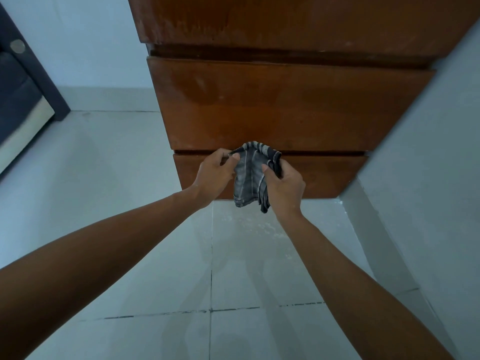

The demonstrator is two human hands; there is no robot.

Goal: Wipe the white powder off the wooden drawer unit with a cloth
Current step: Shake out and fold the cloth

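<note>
The wooden drawer unit [285,105] fills the upper middle of the head view, with stacked brown drawer fronts. Faint whitish smears show on the upper fronts. A dark grey striped cloth [250,175] hangs folded in front of the lowest drawer. My left hand [215,172] pinches its upper left edge between thumb and fingers. My right hand [284,185] grips its right side, thumb on the front. White powder specks [257,224] lie scattered on the floor tile just below the unit.
Pale floor tiles [130,229] with dark grout lines spread below and to the left. A grey wall [428,178] runs along the unit's right side. A dark piece of furniture [23,100] stands at the far left.
</note>
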